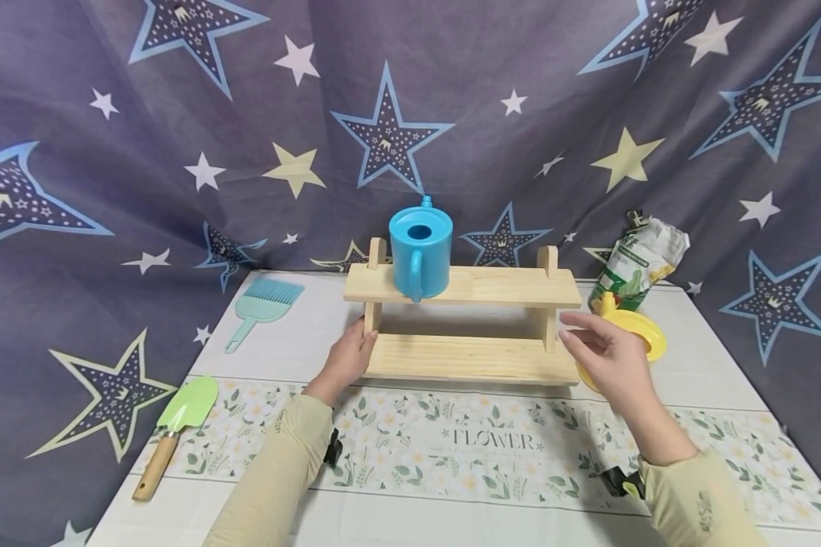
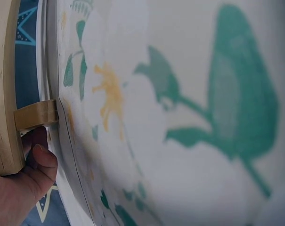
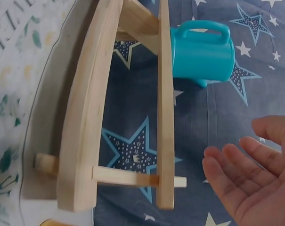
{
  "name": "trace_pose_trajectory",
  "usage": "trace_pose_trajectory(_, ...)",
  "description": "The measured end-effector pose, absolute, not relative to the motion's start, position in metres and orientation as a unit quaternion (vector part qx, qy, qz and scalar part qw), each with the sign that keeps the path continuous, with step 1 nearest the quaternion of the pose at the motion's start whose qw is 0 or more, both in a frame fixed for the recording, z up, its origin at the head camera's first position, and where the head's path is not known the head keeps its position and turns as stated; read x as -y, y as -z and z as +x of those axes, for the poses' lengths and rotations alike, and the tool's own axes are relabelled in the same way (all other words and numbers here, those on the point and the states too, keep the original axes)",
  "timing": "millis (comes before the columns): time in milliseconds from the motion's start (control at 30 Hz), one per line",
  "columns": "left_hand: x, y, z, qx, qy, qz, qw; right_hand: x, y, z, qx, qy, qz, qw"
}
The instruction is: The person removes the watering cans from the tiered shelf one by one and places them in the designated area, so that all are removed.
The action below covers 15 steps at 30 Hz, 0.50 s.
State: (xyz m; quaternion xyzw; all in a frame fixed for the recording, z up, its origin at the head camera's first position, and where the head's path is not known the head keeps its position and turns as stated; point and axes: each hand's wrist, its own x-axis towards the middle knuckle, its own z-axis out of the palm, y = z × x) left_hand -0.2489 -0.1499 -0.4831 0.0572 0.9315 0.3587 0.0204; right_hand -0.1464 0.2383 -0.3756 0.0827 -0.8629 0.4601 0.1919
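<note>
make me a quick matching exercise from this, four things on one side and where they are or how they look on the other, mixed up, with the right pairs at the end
Column one
1. blue watering can
2. trowel
3. left hand
4. right hand

Column two
a. at the left end of the wooden shelf
b. light green at one end, wooden at the other
c. apart from the shelf, in front of the yellow watering can in the head view
d. standing on the shelf's top board

Right pairs
1-d, 2-b, 3-a, 4-c
</note>
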Motion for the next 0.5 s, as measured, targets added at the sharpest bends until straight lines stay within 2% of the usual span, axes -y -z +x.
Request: trace_pose_trajectory(500, 0.151, 0.486, -0.250, -0.933, -0.356, 0.053, 0.019, -0.208, 0.368, -0.166, 0.848, -0.489, 0.136, 0.154)
